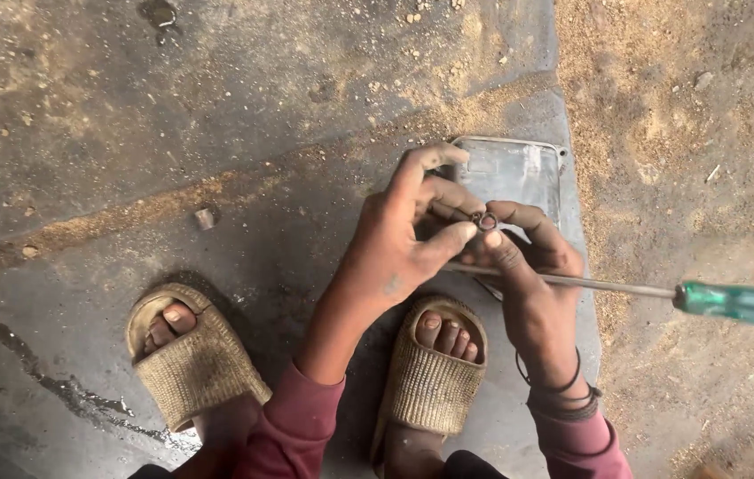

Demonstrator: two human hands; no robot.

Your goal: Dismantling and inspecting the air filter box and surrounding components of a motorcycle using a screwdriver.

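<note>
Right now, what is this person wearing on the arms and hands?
Both hands, left and right, are bare and look grimy. Dark pink sleeves are pushed up the forearms. The right wrist carries dark bands. No gloves or rings show.

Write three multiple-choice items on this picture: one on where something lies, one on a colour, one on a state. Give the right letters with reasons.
1. Where does the metal tray lie?
A. on the ground beyond the hands
B. on the left sandal
C. on the person's lap

2. What colour is the screwdriver handle?
A. red
B. green
C. yellow

3. How is the small ring held?
A. lying loose on the ground
B. threaded on the screwdriver shaft
C. pinched between fingertips of both hands

Answers:
1 A: the tray rests flat on the concrete past the fingers.
2 B: the handle at the right edge is translucent green.
3 C: the left hand and right hand meet around it.
</note>
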